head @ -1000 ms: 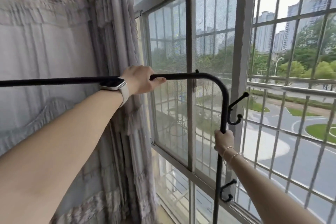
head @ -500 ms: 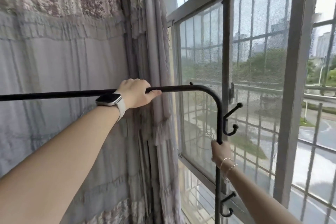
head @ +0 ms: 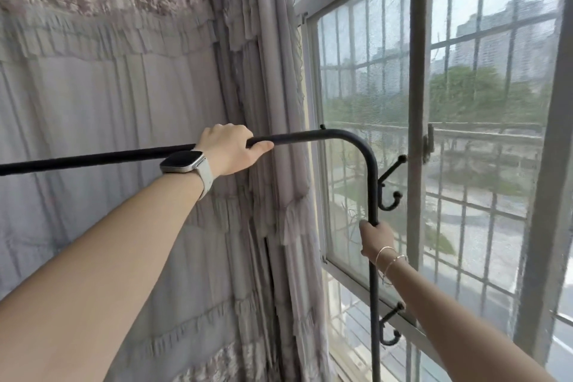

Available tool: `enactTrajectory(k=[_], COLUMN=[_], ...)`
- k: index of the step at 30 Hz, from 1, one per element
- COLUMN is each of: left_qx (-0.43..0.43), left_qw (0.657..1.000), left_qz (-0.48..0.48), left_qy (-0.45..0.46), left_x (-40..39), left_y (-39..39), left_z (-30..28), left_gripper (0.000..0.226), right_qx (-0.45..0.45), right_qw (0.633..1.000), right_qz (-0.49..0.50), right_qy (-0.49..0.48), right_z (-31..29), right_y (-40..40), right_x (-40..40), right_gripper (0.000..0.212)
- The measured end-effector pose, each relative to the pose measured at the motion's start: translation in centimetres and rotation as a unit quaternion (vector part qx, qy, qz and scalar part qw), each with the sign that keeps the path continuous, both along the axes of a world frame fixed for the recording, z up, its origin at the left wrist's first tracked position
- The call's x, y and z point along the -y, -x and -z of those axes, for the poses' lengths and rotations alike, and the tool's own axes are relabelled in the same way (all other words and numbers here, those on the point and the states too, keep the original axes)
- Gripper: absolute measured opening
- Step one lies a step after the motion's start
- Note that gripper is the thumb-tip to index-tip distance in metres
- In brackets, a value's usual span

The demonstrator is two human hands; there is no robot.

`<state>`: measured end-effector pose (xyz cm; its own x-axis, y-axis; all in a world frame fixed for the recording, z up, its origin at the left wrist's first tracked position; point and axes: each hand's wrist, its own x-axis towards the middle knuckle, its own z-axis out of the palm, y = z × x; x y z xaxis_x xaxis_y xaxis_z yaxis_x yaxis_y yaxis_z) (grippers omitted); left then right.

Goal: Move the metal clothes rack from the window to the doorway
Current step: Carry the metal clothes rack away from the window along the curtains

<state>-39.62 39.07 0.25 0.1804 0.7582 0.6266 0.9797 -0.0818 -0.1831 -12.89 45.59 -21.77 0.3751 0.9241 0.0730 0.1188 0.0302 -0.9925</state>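
The black metal clothes rack (head: 341, 135) stands close to the window. Its top bar runs in from the left edge, bends at a rounded corner and drops down as a vertical post with two double hooks on the window side. My left hand (head: 231, 149), with a watch on the wrist, is closed over the top bar just left of the bend. My right hand (head: 375, 239), with thin bracelets on the wrist, grips the post below the upper hook (head: 391, 183). The rack's feet are out of view.
A grey ruffled curtain (head: 273, 102) hangs bunched right behind the top bar, with more grey fabric (head: 93, 87) spread to the left. The window frame (head: 417, 102), its mesh screen and outer bars stand just right of the post.
The view has swung left, so the rack corner and the window sit further right in frame and more curtain shows. Both hands keep the same grip on the rack.
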Motion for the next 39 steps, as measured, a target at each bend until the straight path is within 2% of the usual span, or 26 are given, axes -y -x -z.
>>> enactTrajectory(k=[6, 31, 39], left_qx=[0.001, 0.006, 0.012], left_qw=[1.0, 0.999, 0.997], left_qz=[0.002, -0.053, -0.073], left_qy=[-0.01, 0.0, 0.009], left_x=[-1.5, -7.2, -8.6], left_y=[1.2, 3.1, 3.5], left_z=[0.2, 0.0, -0.2], left_gripper=[0.061, 0.059, 0.059], right_qx=[0.003, -0.018, -0.013], right_qw=[1.0, 0.997, 0.996], right_qz=[-0.01, -0.074, -0.09], right_qy=[0.008, 0.005, -0.005], right_z=[0.2, -0.3, -0.8], right_y=[1.1, 4.3, 5.1], right_x=[-1.7, -10.4, -11.9], right_gripper=[0.019, 0.029, 0.016])
